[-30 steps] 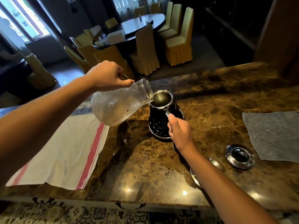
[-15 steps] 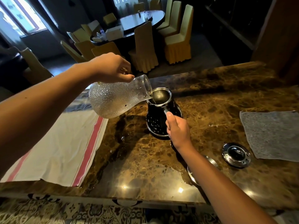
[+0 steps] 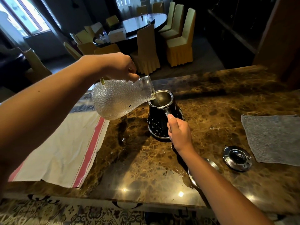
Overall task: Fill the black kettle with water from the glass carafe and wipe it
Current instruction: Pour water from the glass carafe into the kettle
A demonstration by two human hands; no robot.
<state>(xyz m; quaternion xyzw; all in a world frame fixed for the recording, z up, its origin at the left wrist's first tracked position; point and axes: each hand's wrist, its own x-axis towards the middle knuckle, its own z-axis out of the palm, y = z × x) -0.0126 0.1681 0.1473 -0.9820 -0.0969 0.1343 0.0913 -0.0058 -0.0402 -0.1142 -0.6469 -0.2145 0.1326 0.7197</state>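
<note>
— Where is the black kettle (image 3: 159, 123)?
— Upright on the marble counter (image 3: 211, 101), near its middle, lid off, mouth open upward. The right hand (image 3: 179, 133) has its fingers curled round the kettle's handle, thumb lying along the top.

— And the glass carafe (image 3: 119, 99)?
— Tipped almost level, its lip just over the kettle's rim, a thin stream running in. The left hand (image 3: 116, 66) grips its neck from above, fingers wrapped tight.

— What lies around them?
— A white cloth with red stripes (image 3: 63, 148) toward the counter's left edge, under the carafe's belly. A grey cloth (image 3: 272, 138) lies flat by the right edge. Just beside its near corner sits a round metal lid (image 3: 237, 158). Water is pooled on the marble in front of the kettle.
</note>
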